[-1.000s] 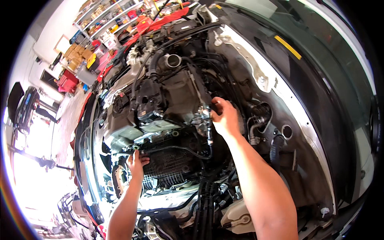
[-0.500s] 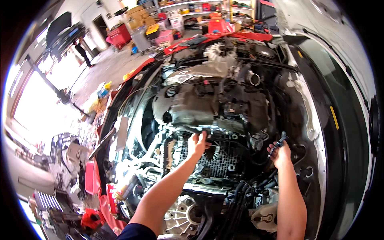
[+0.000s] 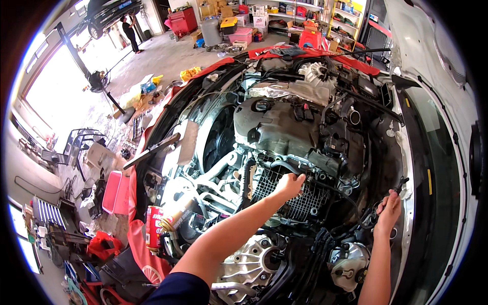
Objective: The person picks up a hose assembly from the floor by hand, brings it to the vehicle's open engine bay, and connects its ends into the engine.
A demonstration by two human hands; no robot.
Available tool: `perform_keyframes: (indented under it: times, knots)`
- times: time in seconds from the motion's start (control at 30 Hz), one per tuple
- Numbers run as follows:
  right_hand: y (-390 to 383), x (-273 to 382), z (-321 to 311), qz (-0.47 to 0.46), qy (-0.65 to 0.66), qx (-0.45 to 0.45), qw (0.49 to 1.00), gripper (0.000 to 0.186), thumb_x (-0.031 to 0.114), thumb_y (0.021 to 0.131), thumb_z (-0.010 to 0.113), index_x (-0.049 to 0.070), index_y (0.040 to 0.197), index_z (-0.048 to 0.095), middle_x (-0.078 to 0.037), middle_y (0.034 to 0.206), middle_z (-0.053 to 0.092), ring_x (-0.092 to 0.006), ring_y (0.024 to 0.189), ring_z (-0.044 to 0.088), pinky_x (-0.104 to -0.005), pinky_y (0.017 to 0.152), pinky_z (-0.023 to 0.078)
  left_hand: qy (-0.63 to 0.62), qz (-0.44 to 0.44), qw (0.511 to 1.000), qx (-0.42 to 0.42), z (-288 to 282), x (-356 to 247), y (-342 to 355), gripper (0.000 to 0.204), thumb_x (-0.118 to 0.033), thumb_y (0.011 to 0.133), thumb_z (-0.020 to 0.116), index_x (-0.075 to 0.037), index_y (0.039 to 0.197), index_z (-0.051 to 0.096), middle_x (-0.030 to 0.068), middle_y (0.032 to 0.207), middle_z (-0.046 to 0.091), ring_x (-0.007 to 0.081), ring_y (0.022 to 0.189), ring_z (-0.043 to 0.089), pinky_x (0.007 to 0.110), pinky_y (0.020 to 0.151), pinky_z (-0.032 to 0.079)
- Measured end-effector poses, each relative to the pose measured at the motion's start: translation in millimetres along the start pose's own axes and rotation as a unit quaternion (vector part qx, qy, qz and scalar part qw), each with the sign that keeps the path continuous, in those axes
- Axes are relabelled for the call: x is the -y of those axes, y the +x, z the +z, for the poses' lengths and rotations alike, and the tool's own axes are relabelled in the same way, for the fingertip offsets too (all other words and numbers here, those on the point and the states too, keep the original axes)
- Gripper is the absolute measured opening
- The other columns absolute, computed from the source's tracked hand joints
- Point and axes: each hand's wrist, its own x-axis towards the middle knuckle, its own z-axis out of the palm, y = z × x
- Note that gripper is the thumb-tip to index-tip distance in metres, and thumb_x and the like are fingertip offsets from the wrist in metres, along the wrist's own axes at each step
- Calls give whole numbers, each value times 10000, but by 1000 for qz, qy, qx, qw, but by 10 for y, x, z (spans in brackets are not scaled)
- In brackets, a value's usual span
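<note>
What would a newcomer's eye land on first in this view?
Likely the dark engine cover, central in the open bay. Next, the left hand grips a black hose just this side of it, while the right hand holds a dark fitting farther right. The red can left of the engine stands out too.

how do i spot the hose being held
Start at the big dark engine cover mid-picture. Just below it, a black hose runs from the left hand toward the right hand. Unlike its neighbours, it has both hands on it.
</note>
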Motion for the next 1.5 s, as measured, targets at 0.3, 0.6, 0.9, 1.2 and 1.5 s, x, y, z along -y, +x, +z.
perform_keyframes:
  times: [0.3, 0.6, 0.9, 1.2, 1.5]
  knots:
    - [57, -401, -49, -48, 67, 5, 997, 342, 399, 941, 493, 74, 1042, 518, 27, 640, 391, -54, 472, 334, -201, 417, 256, 87, 250, 960, -92, -619, -164, -724, 296, -163, 875, 563, 16, 1111, 584, 137, 999, 661, 213, 871, 642, 305, 783, 496]
    - [115, -374, 291, 61, 108, 7, 992, 419, 490, 924, 462, 101, 1071, 512, 33, 642, 391, -62, 475, 342, -223, 438, 255, 74, 250, 883, -391, -1867, 1056, 274, 253, -121, 844, 515, -9, 1054, 600, 179, 968, 653, 299, 917, 635, 341, 808, 477]
    - [324, -698, 115, 224, 73, -1, 972, 490, 595, 870, 455, 140, 1046, 497, 46, 626, 361, -56, 467, 313, -213, 445, 258, 2, 169, 928, -331, -1447, 716, 4, 307, -208, 870, 488, -5, 1057, 623, 65, 800, 651, 105, 693, 546, 236, 643, 433]
    - [382, -901, 92, 253, 60, 20, 965, 491, 586, 874, 469, 126, 1044, 499, 46, 611, 358, -57, 457, 323, -218, 428, 262, 94, 119, 975, -165, -1550, 680, -494, 349, -330, 901, 530, -3, 1013, 582, 40, 833, 592, 110, 681, 546, 240, 576, 446]
    - [394, -1060, 64, 160, 25, 13, 987, 469, 556, 878, 501, 117, 1045, 509, 43, 617, 365, -48, 452, 321, -204, 402, 249, 272, 177, 931, -165, -1182, 523, -2516, 502, -215, 843, 605, -10, 1271, 443, 224, 1189, 525, 363, 1114, 499, 418, 959, 390]
